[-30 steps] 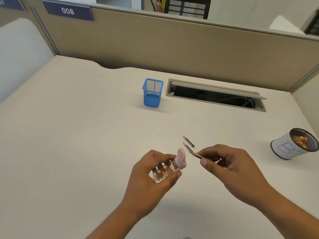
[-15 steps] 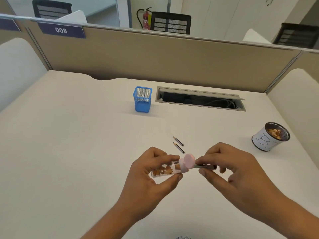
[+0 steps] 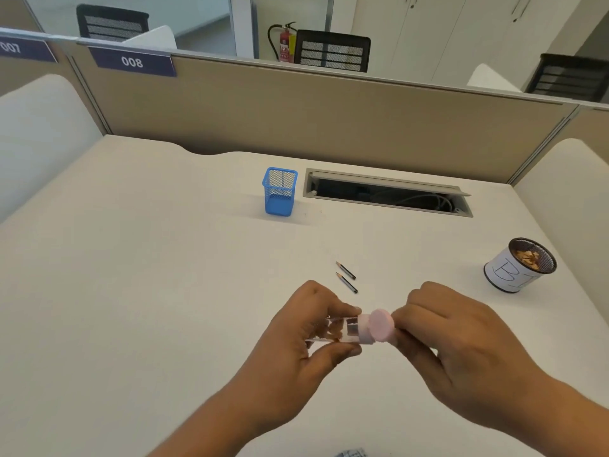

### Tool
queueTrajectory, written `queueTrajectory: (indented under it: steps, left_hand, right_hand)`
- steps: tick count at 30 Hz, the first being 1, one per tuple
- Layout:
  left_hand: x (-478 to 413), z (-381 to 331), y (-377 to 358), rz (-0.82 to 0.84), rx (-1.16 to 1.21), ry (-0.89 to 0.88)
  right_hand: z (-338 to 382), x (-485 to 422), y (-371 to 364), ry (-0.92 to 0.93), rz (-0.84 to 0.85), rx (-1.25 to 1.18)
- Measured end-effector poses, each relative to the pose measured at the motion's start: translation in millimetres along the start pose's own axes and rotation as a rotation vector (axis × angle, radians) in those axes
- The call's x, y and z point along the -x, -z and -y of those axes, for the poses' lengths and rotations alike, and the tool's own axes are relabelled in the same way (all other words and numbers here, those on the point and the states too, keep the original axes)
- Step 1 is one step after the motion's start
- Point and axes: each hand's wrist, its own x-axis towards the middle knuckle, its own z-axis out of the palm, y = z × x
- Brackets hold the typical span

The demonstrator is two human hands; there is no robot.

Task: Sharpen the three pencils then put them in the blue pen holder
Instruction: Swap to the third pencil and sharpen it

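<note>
Pencils: two (image 3: 346,270) (image 3: 346,283) lie loose mid-desk (image 3: 164,258), and I'd guess the third is the one hidden in my right hand (image 3: 461,341), fingers pinched at the pink-capped sharpener (image 3: 362,328) my left hand (image 3: 306,341) grips. Blue pen holder (image 3: 279,191) by the desk's far edge looks empty, so basically everything's left.

Two bare forearms in view, entering from the bottom edge, with no sleeve, watch, ring or bracelet showing on either. Left hand (image 3: 309,344) and right hand (image 3: 461,351) both gloveless, nails short and unpainted where visible.
</note>
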Motion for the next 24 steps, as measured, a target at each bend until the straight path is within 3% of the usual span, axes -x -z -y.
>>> queueTrajectory:
  steps: [2,5,7,9,10,14,16,20,24]
  left_hand:
    - [0.2,0.4,-1.7,-0.018,-0.050,-0.071]
    - [2.1,4.1,-3.9,-0.021,-0.133,-0.162]
    - [2.5,6.1,-4.4,-0.007,-0.170,-0.184]
    - [1.2,7.4,-3.8,-0.001,-0.159,-0.149]
    - [0.8,8.2,-3.1,-0.006,-0.137,-0.116]
    - [0.4,10.3,-1.1,-0.057,-0.051,0.010]
    - [0.4,9.7,-1.1,-0.064,-0.025,0.029]
    - [-1.1,10.8,-6.4,-0.091,-0.048,-0.017]
    - [-0.9,14.2,-12.8,-0.149,-0.044,-0.083]
  right_hand:
    - [7.0,-0.4,-0.3,-0.204,0.107,-0.226]
    - [9.2,-5.7,-0.7,-0.857,0.307,-1.047]
    - [4.7,-8.8,-1.1,-1.049,0.412,-1.242]
    - [2.7,-11.9,-0.6,-0.991,0.457,-1.140]
    - [2.7,-12.4,-0.3,-0.891,0.456,-0.978]
    - [-4.8,-6.3,0.1,-0.169,0.269,0.002]
    - [-6.1,-6.0,-1.6,0.045,0.200,0.122]
    - [-3.5,-6.4,-6.6,-0.038,0.147,0.050]
    - [0.2,-6.3,-2.9,-0.121,0.218,-0.086]
